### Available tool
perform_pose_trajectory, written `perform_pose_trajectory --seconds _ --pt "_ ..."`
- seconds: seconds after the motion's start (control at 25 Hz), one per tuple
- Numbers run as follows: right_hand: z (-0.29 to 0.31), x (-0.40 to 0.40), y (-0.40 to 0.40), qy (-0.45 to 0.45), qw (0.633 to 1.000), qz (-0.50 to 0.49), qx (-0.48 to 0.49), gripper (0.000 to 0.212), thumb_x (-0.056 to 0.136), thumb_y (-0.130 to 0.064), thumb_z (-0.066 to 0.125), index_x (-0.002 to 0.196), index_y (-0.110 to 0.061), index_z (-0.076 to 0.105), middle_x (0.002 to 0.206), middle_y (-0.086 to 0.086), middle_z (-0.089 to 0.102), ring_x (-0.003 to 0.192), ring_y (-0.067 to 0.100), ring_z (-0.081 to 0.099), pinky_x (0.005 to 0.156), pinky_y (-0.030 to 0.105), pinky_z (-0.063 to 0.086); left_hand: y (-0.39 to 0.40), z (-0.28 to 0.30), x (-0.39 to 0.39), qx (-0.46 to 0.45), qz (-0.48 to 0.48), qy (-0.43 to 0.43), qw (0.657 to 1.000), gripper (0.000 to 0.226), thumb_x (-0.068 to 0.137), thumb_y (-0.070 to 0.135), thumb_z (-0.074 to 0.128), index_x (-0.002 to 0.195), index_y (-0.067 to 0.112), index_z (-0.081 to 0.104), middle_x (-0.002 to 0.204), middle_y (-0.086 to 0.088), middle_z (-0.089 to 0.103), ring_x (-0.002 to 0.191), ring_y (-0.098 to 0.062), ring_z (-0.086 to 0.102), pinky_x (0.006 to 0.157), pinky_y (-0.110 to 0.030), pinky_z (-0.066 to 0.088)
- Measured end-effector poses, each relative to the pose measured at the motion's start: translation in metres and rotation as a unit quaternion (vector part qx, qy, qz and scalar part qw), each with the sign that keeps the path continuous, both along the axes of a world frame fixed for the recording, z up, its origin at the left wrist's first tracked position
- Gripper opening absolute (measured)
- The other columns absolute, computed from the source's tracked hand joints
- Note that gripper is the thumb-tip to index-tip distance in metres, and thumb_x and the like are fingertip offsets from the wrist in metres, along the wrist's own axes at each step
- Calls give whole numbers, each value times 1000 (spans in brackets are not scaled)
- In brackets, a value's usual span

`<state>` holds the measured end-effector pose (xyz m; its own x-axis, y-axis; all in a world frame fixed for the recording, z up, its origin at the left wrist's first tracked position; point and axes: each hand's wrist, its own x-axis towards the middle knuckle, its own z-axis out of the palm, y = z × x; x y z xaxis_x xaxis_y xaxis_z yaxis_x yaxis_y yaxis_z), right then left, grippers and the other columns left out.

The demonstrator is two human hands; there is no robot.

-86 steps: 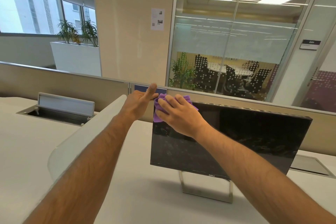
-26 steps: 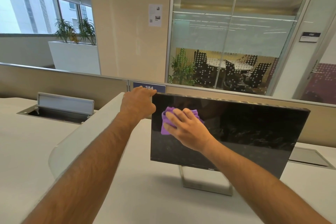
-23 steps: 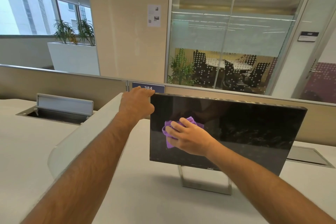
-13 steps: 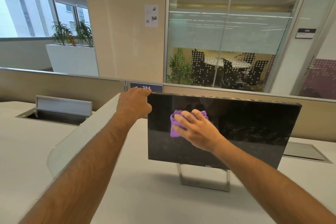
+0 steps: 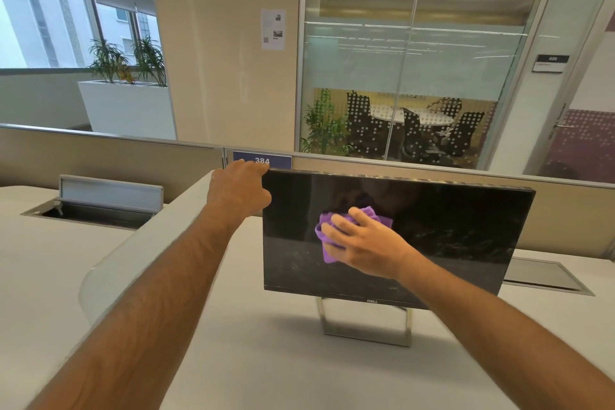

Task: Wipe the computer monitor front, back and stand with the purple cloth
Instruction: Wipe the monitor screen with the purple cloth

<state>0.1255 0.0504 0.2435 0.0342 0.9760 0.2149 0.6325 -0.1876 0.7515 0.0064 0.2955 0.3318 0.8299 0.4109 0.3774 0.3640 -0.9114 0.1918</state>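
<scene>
Your right hand point(image 5: 361, 245) presses the cloth point(image 5: 332, 226) flat-fingered on the monitor point(image 5: 449, 230); your left hand point(image 5: 238, 191) grips its top-left corner.

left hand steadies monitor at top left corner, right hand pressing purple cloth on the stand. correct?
Not quite. The right hand presses the purple cloth against the screen of the monitor, left of its centre, not on the stand, which nothing touches. The head view shows it. The rest holds: the left hand grips the monitor's top left corner.
</scene>
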Motion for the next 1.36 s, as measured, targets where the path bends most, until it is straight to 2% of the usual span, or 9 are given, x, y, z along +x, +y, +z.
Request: perform_pose_trajectory --seconds 0.08,0.2,0.36,0.56,0.72,0.92,1.08,1.24,1.36 --pt "5 1 -7 0 1000 -11 11 62 72 -23 84 128 -19 57 139 13 51 125 35 48 97 52 45 -2 -1 0 0 1 -4 1000 54 89 25 63 142 27 49 138 -5 57 122 -32 56 103 -49 45" --pt "15 1 -9 66 982 -88 152 60 74 -22 81 129 -17 57 140 14 50 126 36 46 98 52 42 -4 -1 0 -8 4 -8 1000 54 89 25 64 142 27 49 139 -5 56 123 -32 56 104 -50 45" --pt "-9 2 -22 3 1000 0 -20 63 68 -24 87 124 -19 60 136 12 54 122 35 51 95 53 48 -5 0 -2 -6 6 -2 1000 56 89 24 64 143 26 48 139 -6 56 123 -32 56 103 -49 45" --pt "19 9 -31 48 983 -88 153 58 76 -19 78 129 -17 56 140 16 50 125 38 47 96 53 43 -7 -1 0 -11 3 -4 1000 55 89 24 64 142 25 48 138 -6 57 121 -32 57 102 -49 46" --pt "2 10 -44 5 1000 -15 -6 66 67 -21 87 126 -18 59 137 14 53 123 37 51 95 54 47 -7 0 0 -12 7 -9 1000 54 89 23 65 141 24 50 136 -6 59 119 -32 58 101 -49 47" --pt "19 14 -53 50 981 -97 160 62 71 -19 82 128 -17 57 139 16 50 125 38 47 96 53 43 -10 0 0 -15 14 -10 1000 55 89 24 65 142 25 49 137 -6 58 121 -33 58 102 -50 46" --pt "2 16 -67 3 1000 -21 -3 66 67 -21 87 126 -18 58 137 14 52 124 36 49 96 54 45 -12 0 0 -15 19 -5 1000 56 90 24 64 143 25 47 140 -6 55 123 -33 56 103 -51 45" --pt "16 19 -74 70 974 -108 185 64 69 -17 84 128 -17 58 140 16 51 125 38 47 94 52 44 -15 0 -1 -18 23 -9 1000 56 89 22 64 143 23 47 139 -7 56 121 -34 57 101 -50 46" --pt "-7 18 -82 34 996 -56 65 67 66 -21 87 127 -18 59 137 15 52 124 37 49 95 53 45 -16 0 0 -22 25 -11 999 55 89 22 64 142 24 48 137 -7 57 119 -33 58 100 -49 47"
